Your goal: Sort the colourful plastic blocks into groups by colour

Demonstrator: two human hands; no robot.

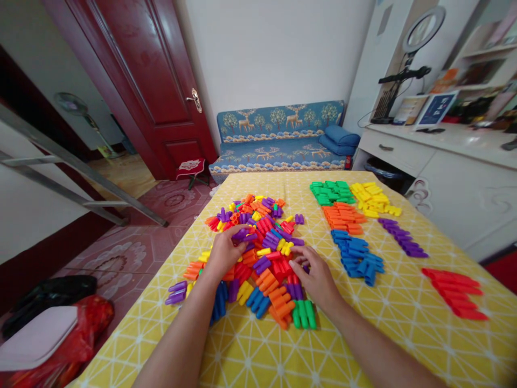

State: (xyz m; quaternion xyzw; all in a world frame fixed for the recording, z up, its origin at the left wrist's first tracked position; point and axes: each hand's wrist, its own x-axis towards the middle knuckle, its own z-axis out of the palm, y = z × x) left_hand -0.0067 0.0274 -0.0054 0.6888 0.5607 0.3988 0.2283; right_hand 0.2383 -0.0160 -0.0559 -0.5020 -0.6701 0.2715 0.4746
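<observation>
My left hand (pixel 226 250) is closed on a purple bullet-shaped plastic building piece (pixel 242 235), held just over the left part of a mixed pile of such pieces (pixel 262 267). My right hand (pixel 317 275) is at the pile's right edge, its fingers curled beside red and yellow pieces. Purple plastic (pixel 306 268) shows between its thumb and fingers, partly hidden by them. Sorted by colour on the right lie green pieces (pixel 332 192), yellow pieces (pixel 374 198), orange pieces (pixel 343 218), blue pieces (pixel 355 254), a purple row (pixel 402 237) and red pieces (pixel 456 292).
A yellow patterned cloth (pixel 258 358) covers the table. Beyond its far edge stands a blue sofa (pixel 274 143). To the right is a white cabinet (pixel 456 167) with a ring light (pixel 424 29); a metal ladder (pixel 100 183) and bags (pixel 81 334) are on the left.
</observation>
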